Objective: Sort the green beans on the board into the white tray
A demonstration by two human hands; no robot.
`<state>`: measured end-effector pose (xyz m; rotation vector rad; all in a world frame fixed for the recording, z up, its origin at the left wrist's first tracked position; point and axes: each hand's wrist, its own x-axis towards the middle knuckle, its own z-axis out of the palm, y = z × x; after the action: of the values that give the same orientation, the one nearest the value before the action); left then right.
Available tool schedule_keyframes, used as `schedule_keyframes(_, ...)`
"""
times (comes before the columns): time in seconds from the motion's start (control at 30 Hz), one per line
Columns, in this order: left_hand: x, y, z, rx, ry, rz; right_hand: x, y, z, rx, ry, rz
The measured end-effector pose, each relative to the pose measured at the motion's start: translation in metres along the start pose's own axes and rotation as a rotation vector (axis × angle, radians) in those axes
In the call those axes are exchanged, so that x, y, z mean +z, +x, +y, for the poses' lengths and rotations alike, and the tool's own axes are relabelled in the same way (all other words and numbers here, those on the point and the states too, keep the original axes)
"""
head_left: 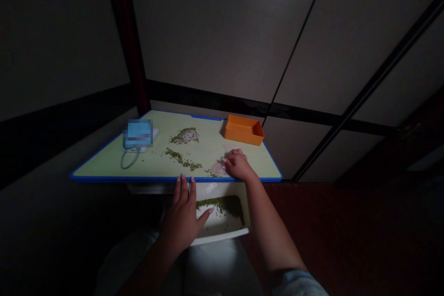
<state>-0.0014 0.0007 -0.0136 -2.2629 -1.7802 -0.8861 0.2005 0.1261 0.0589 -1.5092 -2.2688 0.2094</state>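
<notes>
My right hand is over the right front part of the light-topped table, fingers curled in against the surface. Whatever they pinch, if anything, is hidden. Beside its fingertips is a pale pink printed patch with a few green grains. My left hand has its fingers stretched, their tips at the table's blue front edge and the thumb spread over a white bin. Small green bean-like grains lie inside that bin. A loose strip of green grains stretches across the tabletop, behind it a mixed pale-and-green pile.
An orange open box stands at the table's back right. A blurred-out blue device with a grey cable loop is at the left. Panelled wall rises directly behind the table.
</notes>
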Motion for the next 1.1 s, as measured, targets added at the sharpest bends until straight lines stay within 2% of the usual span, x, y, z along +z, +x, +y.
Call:
schedule_keyframes(0.37,0.002,0.000,-0.001,-0.007,0.003,-0.010,0.003,0.001,0.001,-0.046,0.036,0.018)
schedule_keyframes(1.1,0.003,-0.001,-0.001,0.009,0.007,0.011,0.003,0.002,-0.013,-0.052,-0.089,0.001)
